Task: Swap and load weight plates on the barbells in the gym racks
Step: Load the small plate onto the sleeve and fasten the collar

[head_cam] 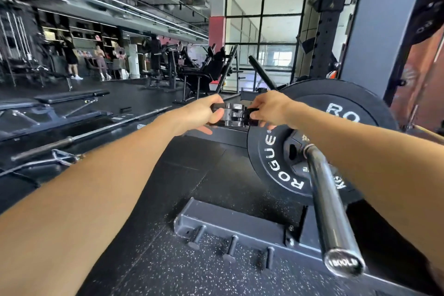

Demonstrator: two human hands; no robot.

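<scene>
From the head camera, both bare forearms reach forward over a black rubber gym floor (211,175) flecked with white. The left hand (204,113) and the right hand (271,109) meet at the middle of the view on a small black clamp-style barbell collar (234,115), held in the air between them. The left fingers (217,116) are closed around the collar's left side, thumb on top; the right fingers (255,116) pinch its right end, where a black lever sticks out. The collar is off the bar, up and to the left of the plates.

To the right, a large black rubber bumper plate (341,94) with white lettering sits on the barbell, and a smaller black plate with white "ROGUE" lettering (269,156) lies flat against its near face. The steel barbell sleeve (329,204) runs out through their hubs toward the camera, its round end cap low at the right, bare beyond the plates.

Below the sleeve, a grey steel rack base with three short pegs (230,221) rests on the floor. At left a second long steel barbell (96,132) lies on the floor near black padded benches (69,96).
</scene>
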